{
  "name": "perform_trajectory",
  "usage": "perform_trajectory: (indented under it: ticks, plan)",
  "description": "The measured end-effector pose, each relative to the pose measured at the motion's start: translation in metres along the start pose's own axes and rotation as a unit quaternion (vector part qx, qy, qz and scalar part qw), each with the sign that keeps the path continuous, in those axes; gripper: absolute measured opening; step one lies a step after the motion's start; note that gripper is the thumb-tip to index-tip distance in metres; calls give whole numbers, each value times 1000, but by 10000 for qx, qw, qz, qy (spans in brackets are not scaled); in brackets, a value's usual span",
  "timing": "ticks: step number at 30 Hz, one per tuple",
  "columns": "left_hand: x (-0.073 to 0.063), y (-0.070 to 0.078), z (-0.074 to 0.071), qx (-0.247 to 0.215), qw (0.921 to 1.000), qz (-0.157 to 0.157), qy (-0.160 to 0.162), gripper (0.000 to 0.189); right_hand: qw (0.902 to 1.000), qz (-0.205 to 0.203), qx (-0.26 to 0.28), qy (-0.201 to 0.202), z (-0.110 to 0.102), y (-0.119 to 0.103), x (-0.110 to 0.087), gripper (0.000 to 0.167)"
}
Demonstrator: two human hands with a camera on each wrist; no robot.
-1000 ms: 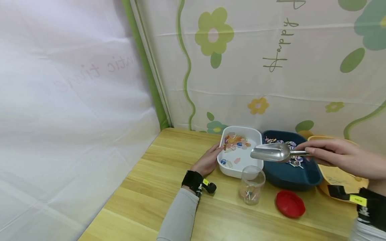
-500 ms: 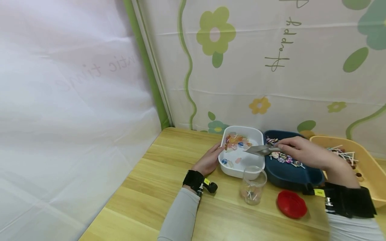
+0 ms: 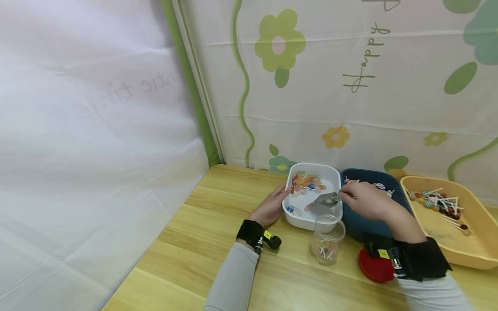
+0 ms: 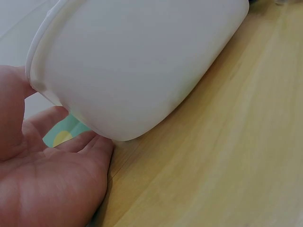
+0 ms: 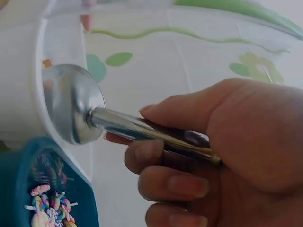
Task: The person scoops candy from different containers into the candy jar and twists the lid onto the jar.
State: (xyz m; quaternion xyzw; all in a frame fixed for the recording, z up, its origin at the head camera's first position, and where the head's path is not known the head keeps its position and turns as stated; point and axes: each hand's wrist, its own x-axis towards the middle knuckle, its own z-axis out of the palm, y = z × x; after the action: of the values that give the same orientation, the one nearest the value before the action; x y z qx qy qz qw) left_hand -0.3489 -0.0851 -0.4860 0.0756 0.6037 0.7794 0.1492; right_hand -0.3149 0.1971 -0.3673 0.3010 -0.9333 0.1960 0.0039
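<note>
My left hand [image 3: 268, 207] holds the left side of a white tub [image 3: 298, 222]; in the left wrist view, one digit hooks at the rim and other fingers lie low by the wall. Small orange, pink and blue lollipops [image 3: 305, 183] lie mostly in the tub's far left part. My right hand [image 3: 365, 201] grips the handle of a metal scoop [image 3: 327, 199], thumb on top and fingers curled beneath. The scoop's bowl is inside the white tub, tip low near a pink candy. A clear plastic jar [image 3: 328, 242], uncapped with some lollipops at its bottom, stands in front.
Right of the white tub sits a dark blue tub [image 3: 358, 229] with swirl lollipops [image 5: 49, 210], partly hidden by my right hand. Beyond it is a yellow tub [image 3: 480, 235] with ball lollipops [image 3: 447, 203]. A red lid [image 3: 373, 264] lies under my right wrist. A printed curtain hangs behind.
My right hand has moved left from over the blue and yellow tubs, bringing the scoop down into the white tub. The left hand keeps its place on the white tub.
</note>
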Motion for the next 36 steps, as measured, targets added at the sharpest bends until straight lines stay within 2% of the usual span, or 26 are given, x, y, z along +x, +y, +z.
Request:
perform_trajectory:
  ticks: [9, 16, 22, 25, 30, 36]
  plan:
    - [3, -1, -1, 26, 10000, 30, -72, 55, 9993, 70, -163, 323, 14, 1, 11, 19]
    - [3, -2, -2, 0, 9999, 65, -128, 55, 9986, 401, -208, 268, 36, 9, 23, 24]
    - [2, -2, -1, -44, 9999, 78, -91, 55, 9941, 232, -591, 876, 59, 16, 30, 24]
    - [2, -2, 0, -36, 10000, 62, -57, 54, 9923, 155, -694, 1015, 63, 19, 32, 24]
    - [2, -3, -1, -44, 9998, 129, -123, 53, 9961, -10, -391, 785, 60, 23, 31, 27]
    - [3, -4, -3, -28, 10000, 65, -61, 55, 9988, -305, 88, 371, 53, 27, 28, 27]
